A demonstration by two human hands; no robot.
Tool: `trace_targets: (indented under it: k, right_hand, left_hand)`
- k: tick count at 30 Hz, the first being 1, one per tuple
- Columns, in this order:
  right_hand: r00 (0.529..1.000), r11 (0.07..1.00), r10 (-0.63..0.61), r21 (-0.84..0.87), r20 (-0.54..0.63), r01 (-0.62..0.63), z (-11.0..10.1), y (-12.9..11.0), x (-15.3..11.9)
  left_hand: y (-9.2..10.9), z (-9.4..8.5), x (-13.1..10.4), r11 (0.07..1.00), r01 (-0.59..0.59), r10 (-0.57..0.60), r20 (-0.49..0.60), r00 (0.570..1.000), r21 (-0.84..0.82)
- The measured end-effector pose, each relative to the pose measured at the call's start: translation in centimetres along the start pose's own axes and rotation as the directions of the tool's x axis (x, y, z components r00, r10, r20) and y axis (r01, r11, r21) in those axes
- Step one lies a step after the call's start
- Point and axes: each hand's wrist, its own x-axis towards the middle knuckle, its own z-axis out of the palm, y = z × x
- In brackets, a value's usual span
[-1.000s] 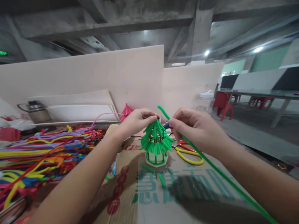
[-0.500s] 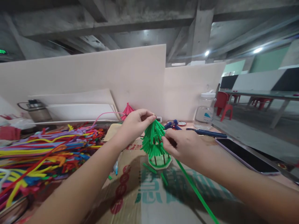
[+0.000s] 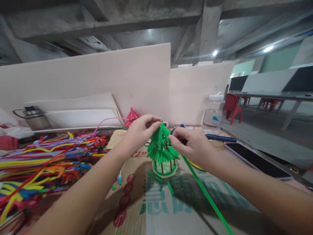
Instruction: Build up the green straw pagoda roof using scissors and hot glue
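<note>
A small two-tiered pavilion model [image 3: 161, 153] stands upright on the cardboard, with green pipe-cleaner roofs, thin brown posts and a pale base edged in green. My left hand [image 3: 144, 130] pinches the peak of its upper roof between thumb and fingers. At the roof's right side, my right hand [image 3: 189, 142] is closed with thumb and fingertips together on a green pipe cleaner [image 3: 206, 194]. The long strip runs out from beneath that hand toward the lower right; its upper end is hidden. Short green cut pieces [image 3: 155, 176] lie in front of the base.
Many coloured pipe cleaners [image 3: 56, 156] are heaped at left. Behind stands a pink pavilion roof [image 3: 132, 116]. A clear water bottle [image 3: 213, 114], a dark blue tool [image 3: 220, 137] and a phone [image 3: 256, 160] lie at right. White panels [image 3: 137, 81] wall the back.
The view has shifted slightly. My right hand has turned a little and risen slightly along the roof, uncovering a yellow strip beneath it. My left hand still grips the peak.
</note>
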Motion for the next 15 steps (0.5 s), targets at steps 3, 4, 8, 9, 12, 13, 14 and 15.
trace_targets:
  k: [3,4,8,9,12,13,14,15]
  right_hand:
    - [1.000,0.999,0.017,0.031,-0.005,-0.017,-0.2,0.2,0.3]
    - [1.000,0.999,0.020,0.033,-0.014,-0.019,-0.3,0.3,0.3]
    - [0.999,0.999,0.019,0.050,-0.036,-0.017,-0.6,0.5,0.5]
    - [0.999,0.998,0.022,0.060,-0.030,-0.020,-0.7,0.5,0.5]
    - [1.000,0.995,0.031,0.091,-0.002,-0.031,-0.7,0.2,0.4]
    - [1.000,0.995,0.028,0.099,0.006,-0.029,-0.7,0.2,0.3]
    - [1.000,0.994,0.023,0.107,0.015,-0.024,-0.7,0.2,0.3]
    - [1.000,0.993,0.019,0.116,0.021,-0.021,-0.6,0.2,0.3]
  left_hand:
    - [0.2,-0.4,-0.1,0.999,-0.036,0.037,-0.009,0.999,0.011]
    - [0.4,-0.6,-0.1,0.997,-0.067,0.067,-0.025,0.997,0.033]
    - [1.3,-1.6,-0.4,0.977,-0.202,0.204,-0.025,0.979,0.071]
    - [1.4,-1.7,-0.4,0.972,-0.227,0.228,-0.011,0.974,0.068]
    - [1.6,-1.8,-0.4,0.966,-0.255,0.254,0.024,0.967,0.049]
    - [1.6,-1.8,-0.4,0.968,-0.250,0.249,0.034,0.968,0.035]
    - [1.6,-1.8,-0.4,0.971,-0.238,0.237,0.046,0.970,0.014]
    - [1.6,-1.8,-0.4,0.976,-0.218,0.218,0.062,0.974,-0.016]
